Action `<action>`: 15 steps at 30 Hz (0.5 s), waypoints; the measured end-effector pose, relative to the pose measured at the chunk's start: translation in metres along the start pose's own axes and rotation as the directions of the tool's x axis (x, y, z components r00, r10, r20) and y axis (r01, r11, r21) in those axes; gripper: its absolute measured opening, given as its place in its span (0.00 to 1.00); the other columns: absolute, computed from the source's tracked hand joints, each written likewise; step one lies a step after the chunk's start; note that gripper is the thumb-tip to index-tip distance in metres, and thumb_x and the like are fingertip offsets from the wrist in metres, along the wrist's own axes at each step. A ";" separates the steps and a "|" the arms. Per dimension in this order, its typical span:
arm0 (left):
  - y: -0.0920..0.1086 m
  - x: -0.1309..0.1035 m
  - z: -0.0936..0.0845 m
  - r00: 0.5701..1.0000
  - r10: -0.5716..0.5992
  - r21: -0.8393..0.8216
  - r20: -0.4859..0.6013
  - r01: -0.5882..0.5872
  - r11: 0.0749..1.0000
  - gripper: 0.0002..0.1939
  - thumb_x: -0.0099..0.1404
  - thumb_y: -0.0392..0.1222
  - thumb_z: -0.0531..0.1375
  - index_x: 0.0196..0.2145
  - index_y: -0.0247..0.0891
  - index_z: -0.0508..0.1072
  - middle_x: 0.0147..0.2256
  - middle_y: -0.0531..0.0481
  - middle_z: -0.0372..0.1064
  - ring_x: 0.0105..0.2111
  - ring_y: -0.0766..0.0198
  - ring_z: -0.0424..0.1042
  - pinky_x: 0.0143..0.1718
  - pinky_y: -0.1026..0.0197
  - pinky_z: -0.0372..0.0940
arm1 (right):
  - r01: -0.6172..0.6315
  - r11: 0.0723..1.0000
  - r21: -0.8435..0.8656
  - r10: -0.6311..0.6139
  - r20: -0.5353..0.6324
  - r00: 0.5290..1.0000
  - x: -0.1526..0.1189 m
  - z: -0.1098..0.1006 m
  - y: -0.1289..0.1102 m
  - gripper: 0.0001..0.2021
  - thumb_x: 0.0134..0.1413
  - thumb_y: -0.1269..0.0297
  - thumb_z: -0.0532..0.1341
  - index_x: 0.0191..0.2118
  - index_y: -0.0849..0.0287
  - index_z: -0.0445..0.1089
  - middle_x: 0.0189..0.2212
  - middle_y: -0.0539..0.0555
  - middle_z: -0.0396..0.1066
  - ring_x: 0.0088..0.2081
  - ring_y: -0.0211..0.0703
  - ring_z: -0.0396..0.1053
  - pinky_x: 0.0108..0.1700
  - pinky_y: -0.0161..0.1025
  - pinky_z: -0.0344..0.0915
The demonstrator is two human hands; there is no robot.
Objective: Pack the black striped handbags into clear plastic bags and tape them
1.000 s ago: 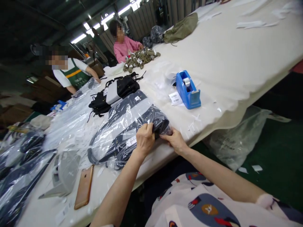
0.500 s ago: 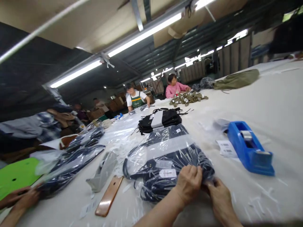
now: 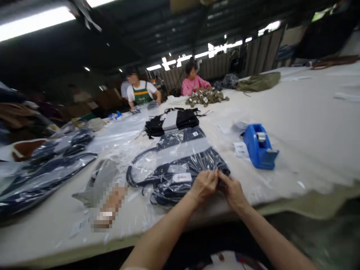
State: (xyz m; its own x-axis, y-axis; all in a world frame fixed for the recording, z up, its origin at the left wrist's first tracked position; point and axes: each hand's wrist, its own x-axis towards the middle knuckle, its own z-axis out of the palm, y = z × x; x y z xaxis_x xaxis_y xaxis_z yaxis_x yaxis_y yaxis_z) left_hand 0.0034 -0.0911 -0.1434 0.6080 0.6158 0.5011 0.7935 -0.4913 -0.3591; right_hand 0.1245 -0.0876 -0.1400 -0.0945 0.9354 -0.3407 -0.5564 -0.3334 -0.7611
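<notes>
A clear plastic bag (image 3: 194, 147) lies on the table with a folded dark navy item inside. The item has a looped strap (image 3: 129, 170) on its left and a white tag (image 3: 182, 177). My left hand (image 3: 204, 186) is closed on the near right edge of the plastic bag. Beside it, my right hand (image 3: 233, 190) pinches the same edge, its fingertips almost touching those of the left. The exact spot gripped is partly hidden by my fingers.
A blue tape dispenser (image 3: 260, 148) stands to the right, a grey dispenser (image 3: 99, 180) to the left. Behind the bag lies a black strapped bundle (image 3: 171, 122). More plastic-wrapped dark items (image 3: 47, 168) lie at left. Two people work across the table (image 3: 298, 123).
The view has tilted down and shifted, showing the table's near edge. Another person's hands at far left have gone from view. My hands have drawn closer together at the plastic bag's edge.
</notes>
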 end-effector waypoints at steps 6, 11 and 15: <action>0.015 -0.023 0.002 0.975 -0.220 -0.190 0.009 0.218 0.957 0.19 0.66 0.31 0.44 0.52 0.29 0.62 0.41 0.37 0.70 0.42 0.56 0.68 0.42 0.54 0.62 | -0.007 0.999 -0.041 0.004 -0.073 0.997 0.012 -0.004 0.004 0.16 0.29 0.60 0.71 0.28 0.62 0.70 0.23 0.49 0.71 0.25 0.39 0.68 0.23 0.35 0.68; 0.024 -0.039 -0.003 0.958 -0.287 -0.239 -0.007 0.277 0.931 0.21 0.64 0.34 0.49 0.55 0.30 0.60 0.49 0.36 0.66 0.51 0.53 0.63 0.48 0.52 0.57 | -0.065 0.998 -0.012 0.064 -0.074 0.995 0.013 -0.007 0.000 0.14 0.27 0.66 0.70 0.26 0.63 0.70 0.21 0.49 0.71 0.22 0.37 0.67 0.22 0.35 0.68; 0.015 -0.032 0.006 0.973 -0.231 -0.103 -0.012 0.229 0.968 0.16 0.66 0.35 0.49 0.51 0.32 0.65 0.44 0.38 0.69 0.45 0.55 0.67 0.44 0.53 0.57 | -0.142 0.989 -0.048 0.135 -0.124 0.983 0.014 -0.007 -0.007 0.10 0.29 0.68 0.68 0.24 0.63 0.69 0.20 0.50 0.71 0.21 0.37 0.67 0.20 0.33 0.66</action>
State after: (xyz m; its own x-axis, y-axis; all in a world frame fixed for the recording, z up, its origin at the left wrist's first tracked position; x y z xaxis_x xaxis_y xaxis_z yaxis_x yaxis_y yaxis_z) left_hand -0.0038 -0.1145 -0.1694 0.4075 0.7052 0.5802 0.9047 -0.3980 -0.1518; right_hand 0.1324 -0.0727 -0.1437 -0.0662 0.8598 -0.5063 -0.4968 -0.4684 -0.7306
